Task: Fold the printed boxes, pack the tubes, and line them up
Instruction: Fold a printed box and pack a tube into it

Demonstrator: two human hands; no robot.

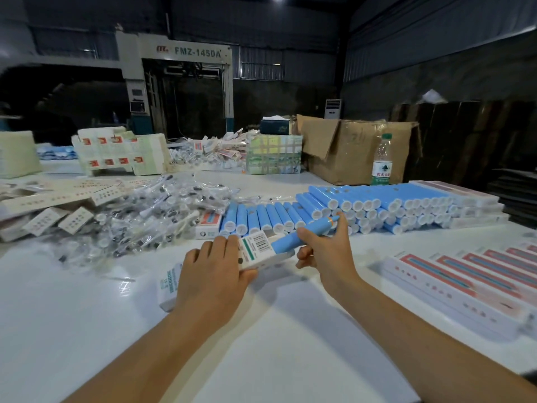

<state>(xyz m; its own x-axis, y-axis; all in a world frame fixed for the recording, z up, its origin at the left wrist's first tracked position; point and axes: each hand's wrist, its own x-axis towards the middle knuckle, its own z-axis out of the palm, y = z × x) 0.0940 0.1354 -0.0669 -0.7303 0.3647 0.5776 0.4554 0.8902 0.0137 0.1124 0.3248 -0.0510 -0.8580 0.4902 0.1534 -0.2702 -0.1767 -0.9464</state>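
Your left hand [216,274] grips the box [261,251] just above the table [261,344], fingers curled over its top face and thumb underneath, with the open end facing right toward your other hand. Your right hand [325,251] pinches the tube [302,235], fingers clamped around its middle; the tube's long axis runs from its orange-collared tip at upper right down-left to its flat end, which sits at the box mouth. The insertion probably depends on keeping that axis in line with the box's length, so push down-left along it.
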